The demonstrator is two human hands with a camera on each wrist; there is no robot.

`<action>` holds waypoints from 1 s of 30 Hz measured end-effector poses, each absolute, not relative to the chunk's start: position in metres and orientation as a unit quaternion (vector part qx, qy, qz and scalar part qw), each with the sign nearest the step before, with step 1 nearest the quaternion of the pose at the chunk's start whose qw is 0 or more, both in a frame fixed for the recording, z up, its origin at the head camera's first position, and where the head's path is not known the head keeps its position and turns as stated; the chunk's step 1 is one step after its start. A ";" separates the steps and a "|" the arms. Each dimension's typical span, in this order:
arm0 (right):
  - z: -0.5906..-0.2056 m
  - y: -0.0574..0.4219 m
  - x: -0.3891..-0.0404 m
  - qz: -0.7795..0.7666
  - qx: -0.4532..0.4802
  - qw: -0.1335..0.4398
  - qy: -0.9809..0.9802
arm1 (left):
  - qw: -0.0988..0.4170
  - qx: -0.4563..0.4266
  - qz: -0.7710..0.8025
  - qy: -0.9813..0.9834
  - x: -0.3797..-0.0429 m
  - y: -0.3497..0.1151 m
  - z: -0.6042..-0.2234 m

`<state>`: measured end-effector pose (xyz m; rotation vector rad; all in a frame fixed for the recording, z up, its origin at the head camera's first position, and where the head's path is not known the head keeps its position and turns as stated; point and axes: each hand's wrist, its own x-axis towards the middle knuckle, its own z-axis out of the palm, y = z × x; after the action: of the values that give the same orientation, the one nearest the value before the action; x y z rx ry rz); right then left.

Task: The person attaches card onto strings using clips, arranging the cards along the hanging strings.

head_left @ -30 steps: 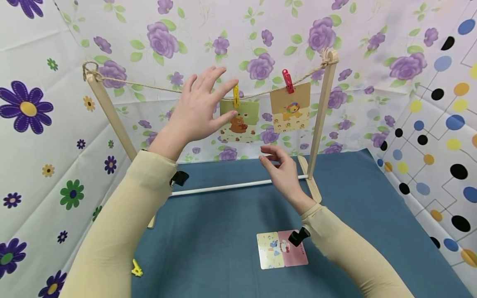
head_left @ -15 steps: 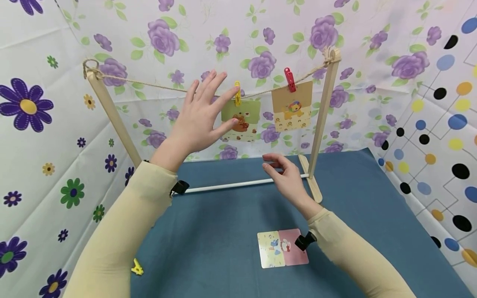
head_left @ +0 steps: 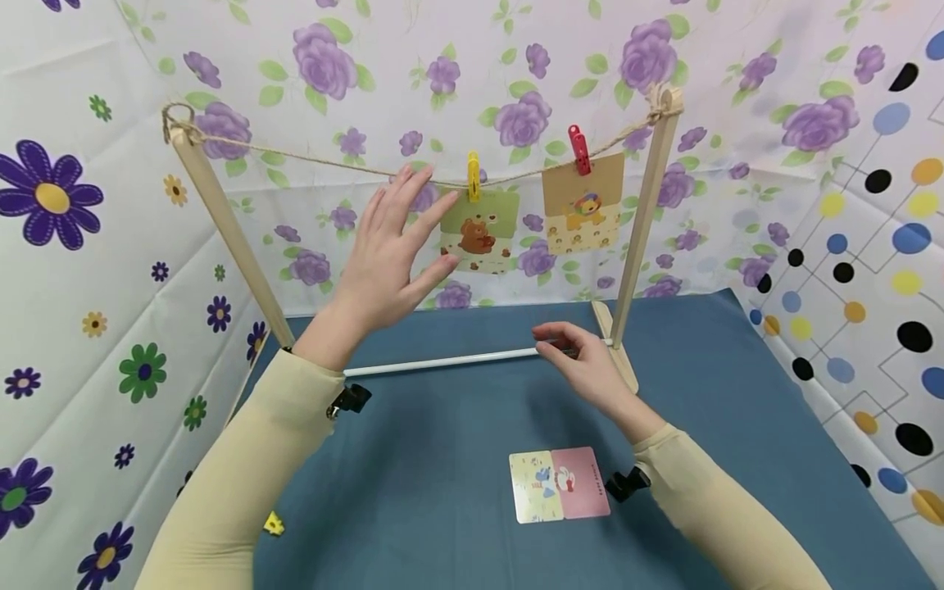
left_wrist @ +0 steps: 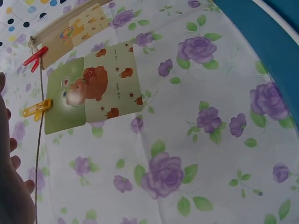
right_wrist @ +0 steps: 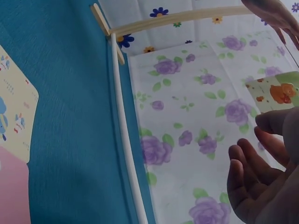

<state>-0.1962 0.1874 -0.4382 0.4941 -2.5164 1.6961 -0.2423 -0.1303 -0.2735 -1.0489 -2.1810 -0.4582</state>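
My left hand (head_left: pixel 387 258) is raised in front of the rope (head_left: pixel 317 161), fingers spread and holding nothing. Just right of its fingertips, a yellow clothespin (head_left: pixel 474 177) fastens a green bear card (head_left: pixel 490 229) to the rope. A red clothespin (head_left: pixel 579 151) holds a tan lion card (head_left: pixel 590 213) farther right. Lower down, my right hand (head_left: pixel 586 369) hovers in front of the frame's right foot, its fingers loosely bent around nothing. On the blue cloth below lies a yellow and pink card (head_left: pixel 546 487). The left wrist view shows the bear card (left_wrist: pixel 112 88) hanging from its clothespin (left_wrist: pixel 37 110).
Two wooden posts (head_left: pixel 232 238) carry the rope, and a white rod (head_left: pixel 442 361) joins them low down. Another yellow clothespin (head_left: pixel 274 524) lies at the lower left, partly behind my left sleeve. Patterned cloth walls (head_left: pixel 833 328) enclose the blue-covered surface (head_left: pixel 413 492).
My left hand has drawn slightly down and left, away from the yellow clothespin on the rope. My right hand has moved down and to the right. Both hanging cards stay on the rope.
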 end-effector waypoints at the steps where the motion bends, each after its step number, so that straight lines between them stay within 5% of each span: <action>1: -0.439 0.189 -0.195 0.548 0.160 0.024 -0.821 | 0.333 -0.403 -0.179 -0.834 -0.242 -0.131 -0.276; 15: -0.463 0.220 -0.187 0.495 0.193 -0.085 -0.843 | 0.287 -0.426 -0.211 -0.831 -0.228 -0.148 -0.326; 30: -0.488 0.244 -0.169 0.441 0.231 -0.131 -0.857 | 0.119 -0.377 -0.217 -0.892 -0.194 -0.186 -0.402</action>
<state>-0.1694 0.2443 -0.4879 0.7945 -2.9442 1.5131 -0.1940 -0.1856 -0.4022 -1.1035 -2.6099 -0.6354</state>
